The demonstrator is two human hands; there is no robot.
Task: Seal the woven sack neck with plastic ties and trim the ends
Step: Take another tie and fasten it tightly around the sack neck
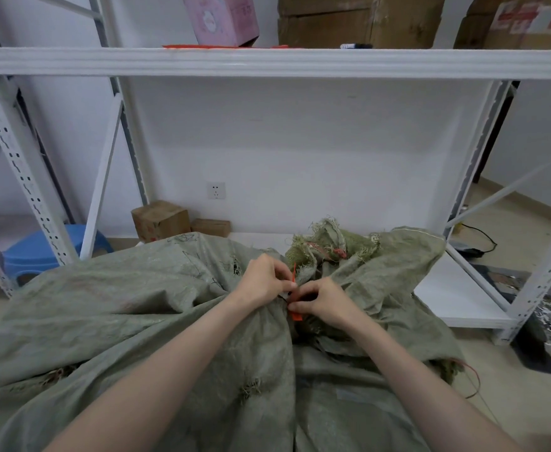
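Tie rests pinched in left hand, right hand, near shelf edge.

Head-worn, looking forward and down, close above the woven sack, facing a white rack; lower-right corner blurred, possibly obstructed.

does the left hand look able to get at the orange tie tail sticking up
Likely yes: the left hand sits at the neck of the sack, fingers right beside the orange tie where its tail stands up, nothing between. The right hand pinches it lower down, out of the way.
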